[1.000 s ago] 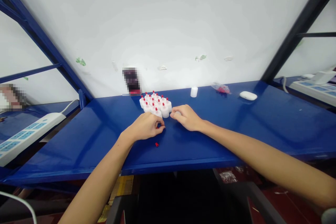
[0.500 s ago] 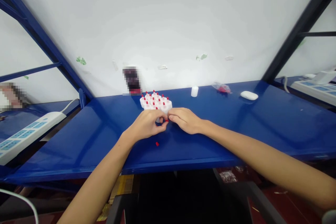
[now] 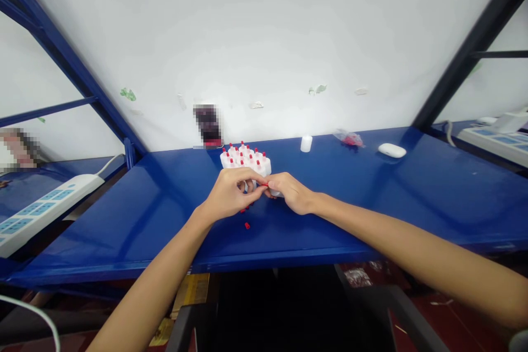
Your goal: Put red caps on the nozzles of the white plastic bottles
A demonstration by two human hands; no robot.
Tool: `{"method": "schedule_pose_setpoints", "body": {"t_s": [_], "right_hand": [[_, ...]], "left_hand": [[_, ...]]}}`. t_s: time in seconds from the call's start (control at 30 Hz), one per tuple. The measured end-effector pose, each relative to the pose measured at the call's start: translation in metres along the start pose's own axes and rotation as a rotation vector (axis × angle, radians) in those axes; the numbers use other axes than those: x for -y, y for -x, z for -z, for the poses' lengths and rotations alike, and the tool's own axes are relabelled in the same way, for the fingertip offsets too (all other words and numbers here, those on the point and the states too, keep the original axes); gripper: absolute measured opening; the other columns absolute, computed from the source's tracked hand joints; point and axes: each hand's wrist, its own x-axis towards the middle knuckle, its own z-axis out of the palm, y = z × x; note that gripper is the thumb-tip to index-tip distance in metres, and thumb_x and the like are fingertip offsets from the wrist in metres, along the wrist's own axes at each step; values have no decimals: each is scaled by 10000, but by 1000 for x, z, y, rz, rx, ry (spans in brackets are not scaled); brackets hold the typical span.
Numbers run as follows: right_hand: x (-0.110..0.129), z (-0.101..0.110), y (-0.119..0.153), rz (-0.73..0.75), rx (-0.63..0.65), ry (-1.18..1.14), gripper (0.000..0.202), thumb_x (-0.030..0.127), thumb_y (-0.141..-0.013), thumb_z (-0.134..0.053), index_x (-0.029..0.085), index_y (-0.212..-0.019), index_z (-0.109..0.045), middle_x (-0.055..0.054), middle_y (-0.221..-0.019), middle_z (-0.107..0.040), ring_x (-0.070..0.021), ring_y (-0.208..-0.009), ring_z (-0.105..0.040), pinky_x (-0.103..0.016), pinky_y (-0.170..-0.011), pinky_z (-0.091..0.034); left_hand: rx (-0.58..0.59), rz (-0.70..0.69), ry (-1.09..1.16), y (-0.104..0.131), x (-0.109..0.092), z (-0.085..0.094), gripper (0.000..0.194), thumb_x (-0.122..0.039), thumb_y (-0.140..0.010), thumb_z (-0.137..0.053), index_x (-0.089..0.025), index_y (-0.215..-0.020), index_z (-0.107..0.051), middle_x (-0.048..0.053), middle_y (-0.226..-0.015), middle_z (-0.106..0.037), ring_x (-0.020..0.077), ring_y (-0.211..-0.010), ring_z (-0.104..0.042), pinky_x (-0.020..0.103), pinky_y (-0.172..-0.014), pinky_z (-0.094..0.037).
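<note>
Several white bottles with red tips [image 3: 241, 160] stand packed together on the blue table. In front of them my left hand [image 3: 239, 190] pinches a small red cap [image 3: 265, 184] between thumb and fingertips. My right hand [image 3: 291, 190] is wrapped round a white bottle [image 3: 277, 193], mostly hidden in the fingers, and its thumb meets the red cap. One loose red cap [image 3: 247, 225] lies near the table's front edge, and others [image 3: 243, 210] are partly covered beneath my left hand.
A phone [image 3: 208, 126], pixelated, leans on the wall behind the bottles. Further right are a white round container [image 3: 306, 143], a clear bag with red pieces [image 3: 350, 138] and a white oval case [image 3: 391, 150]. A power strip [image 3: 41, 209] is at the left, beside the blue frame.
The fingertips of both hands have come together at the red cap. The white bottle in my right hand now shows below the fingers, and more loose red caps show beneath my left hand.
</note>
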Motion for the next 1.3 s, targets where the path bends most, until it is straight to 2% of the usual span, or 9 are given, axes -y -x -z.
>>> {"method": "schedule_pose_setpoints", "body": {"t_s": [0.17, 0.37, 0.67, 0.8, 0.9, 0.97, 1.07, 1.17, 1.3], "right_hand": [[-3, -2, 0, -37, 16, -34, 420, 420, -995, -259, 195, -705, -462, -11, -683, -497, -151, -646, -451, -296, -653, -380], [0, -1, 0, 14, 71, 84, 325, 431, -960, -402, 185, -773, -505, -6, -737, -532, -155, -698, -474, -284, -694, -379], [3, -5, -2, -28, -37, 32, 70, 241, -891, -429, 211, -837, -463, 33, -670, -510, -135, -602, -443, -259, -608, -353], [3, -3, -2, -41, -31, -40, 136, 308, -933, -428, 203, -921, -513, 40, -655, -526, -133, -584, -483, -258, -607, -371], [-4, 8, 0, -85, -79, -83, 253, 406, -959, -418, 190, -960, -551, 38, -637, -544, -136, -573, -514, -263, -617, -390], [-14, 20, 0, -144, -174, -23, 239, 373, -935, -423, 184, -909, -566, 38, -596, -529, -140, -564, -497, -271, -621, -384], [-31, 37, -2, -240, -313, 34, 113, 232, -810, -437, 193, -852, -535, 27, -650, -536, -148, -627, -492, -279, -643, -384], [-44, 43, -4, -291, -352, 90, 154, 172, -715, -445, 210, -861, -472, 23, -754, -548, -150, -677, -490, -281, -652, -387], [-53, 42, -5, -286, -343, 112, 297, 132, -691, -482, 200, -980, -487, -2, -883, -615, -157, -756, -557, -301, -713, -434]], "left_hand": [[36, 68, 86, 0, -3, -1, 77, -151, -805, -674, -132, -854, -729, 4, -684, -633, 64, -538, -504, 185, -520, -407], [110, 87, 146, 1, -3, -5, 99, -119, -802, -642, -141, -852, -724, -1, -708, -632, 60, -559, -505, 180, -553, -430], [134, 35, -29, 0, 1, -11, 121, -210, -913, -607, -158, -862, -703, -9, -713, -608, 80, -605, -479, 200, -599, -391], [148, 69, -24, 1, 3, -10, 147, -252, -947, -573, -160, -923, -686, -25, -666, -582, 84, -578, -473, 202, -589, -381], [86, 126, 29, 3, 7, -8, 211, -330, -984, -539, -160, -1049, -645, -54, -611, -544, 76, -515, -462, 191, -555, -378], [67, 143, -35, 4, 9, -8, 242, -368, -986, -539, -161, -1072, -630, -62, -589, -529, 77, -500, -472, 188, -548, -371], [192, 112, -311, 4, 13, -9, 219, -342, -975, -547, -174, -1046, -669, -37, -598, -583, 96, -527, -531, 206, -565, -343], [300, 91, -546, 4, 14, -13, 261, -320, -981, -516, -192, -1135, -683, 9, -664, -667, 140, -588, -608, 234, -574, -323], [247, 125, -613, 3, 13, -11, 346, -319, -988, -487, -206, -1288, -618, 15, -669, -682, 166, -607, -633, 239, -564, -319]]}}
